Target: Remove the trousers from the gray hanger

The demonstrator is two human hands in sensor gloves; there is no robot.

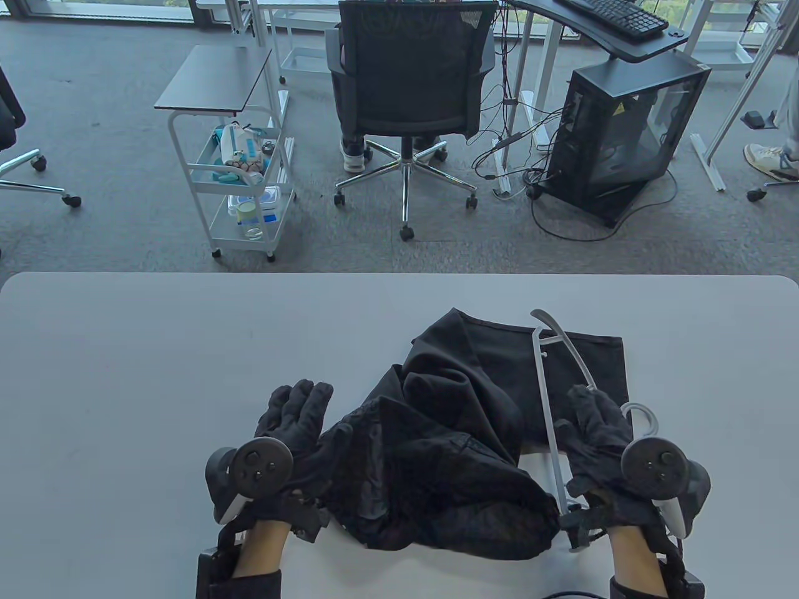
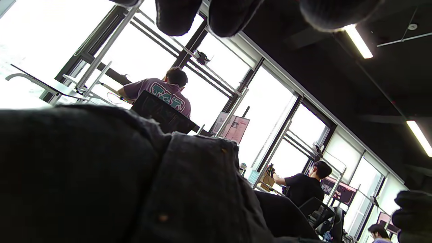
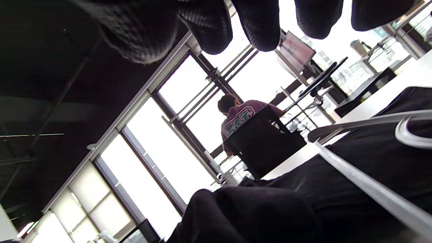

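Black trousers (image 1: 437, 449) lie bunched in the middle of the white table (image 1: 125, 374), one flat part reaching to the far right under the gray hanger (image 1: 548, 405). The hanger lies flat, its straight bar running toward me, its hook beside my right hand (image 1: 596, 418). That hand rests on the hanger's top with fingers stretched out, not closed around it. My left hand (image 1: 293, 415) lies with fingers spread at the trousers' left edge, touching the cloth. The left wrist view shows cloth (image 2: 135, 185) below my fingertips (image 2: 175, 17). The right wrist view shows the hanger bar (image 3: 364, 184) over the cloth (image 3: 270, 216).
Beyond the table's far edge stand an office chair (image 1: 409, 81), a white cart (image 1: 243, 181) and a black computer tower (image 1: 618, 137). Bare table surface lies to the left and far side of the trousers.
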